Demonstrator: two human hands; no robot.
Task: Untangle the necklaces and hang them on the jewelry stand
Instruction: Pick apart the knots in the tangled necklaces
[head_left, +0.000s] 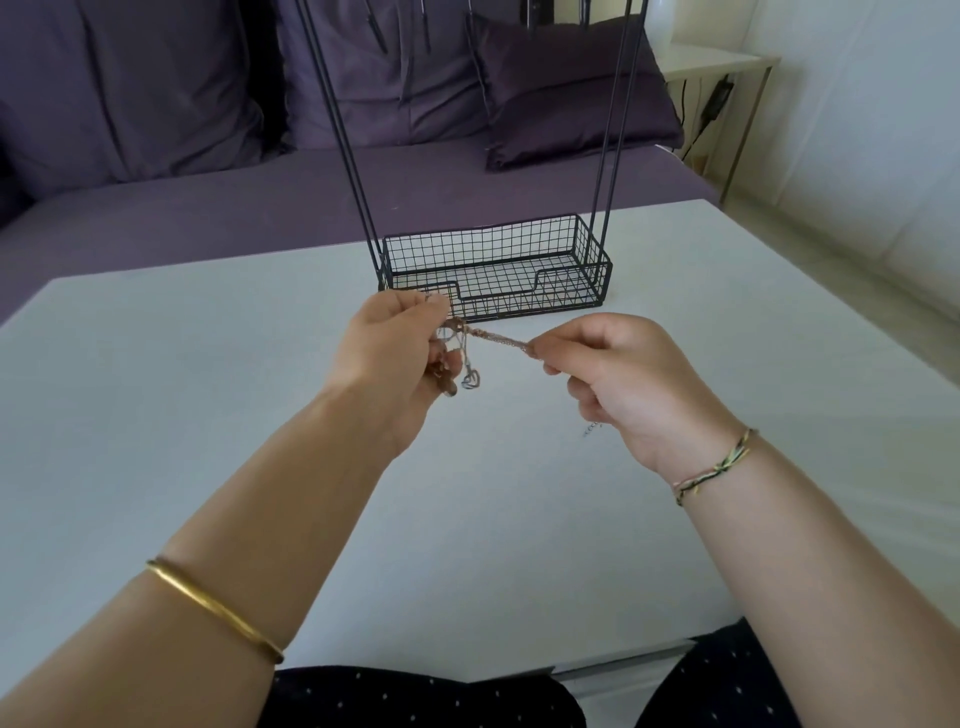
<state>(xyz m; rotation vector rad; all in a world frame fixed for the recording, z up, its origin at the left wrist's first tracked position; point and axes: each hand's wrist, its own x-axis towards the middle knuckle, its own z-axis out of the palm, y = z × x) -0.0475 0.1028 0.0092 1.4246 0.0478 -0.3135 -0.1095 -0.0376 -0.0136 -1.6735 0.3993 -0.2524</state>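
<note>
A: Left hand (395, 353) and right hand (623, 384) each pinch the chains (493, 338), taut between them, just before the stand (498, 270).
B: Pull harder and they cinch tighter (or a link snaps).

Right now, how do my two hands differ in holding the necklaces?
The left hand grips the necklaces at the tangle, pendants dangling below it; the right hand pinches just the twisted strand's end. The left forearm wears a gold bangle; the right wrist a woven bracelet. Both hold the necklaces taut above the table.
</note>
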